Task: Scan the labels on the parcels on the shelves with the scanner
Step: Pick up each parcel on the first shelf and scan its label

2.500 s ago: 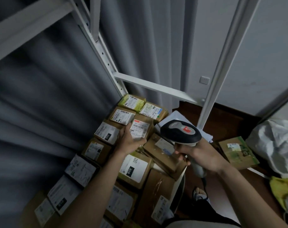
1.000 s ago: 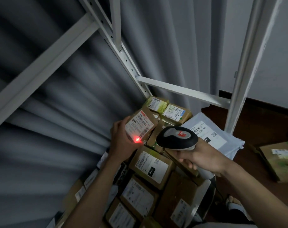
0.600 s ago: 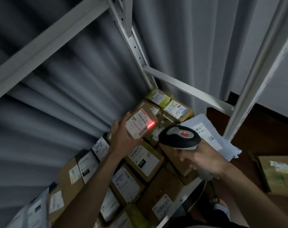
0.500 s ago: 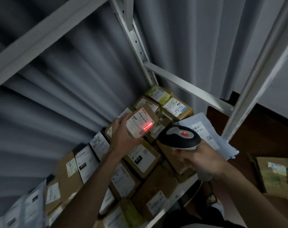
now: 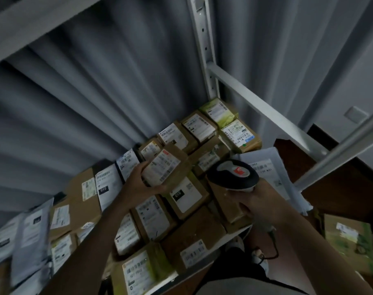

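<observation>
Red scan line on the label half a second ago is gone now; I read that parcel as logged. Left hand (image 5: pixel 138 184) grasps the small carton (image 5: pixel 163 168), lifted over the shelf (image 5: pixel 202 266) stack's middle. Right hand (image 5: pixel 257 201) clenched around the scanner (image 5: pixel 232 174).

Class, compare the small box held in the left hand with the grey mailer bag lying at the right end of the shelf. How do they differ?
The held box is brown cardboard; the mailer bag is soft pale grey plastic. The box is lifted and tilted in the left hand; the bag lies flat on the shelf, partly hidden by the scanner. The box is rigid and squared; the bag is flat and wrinkled. Both carry a white barcode label.
</observation>
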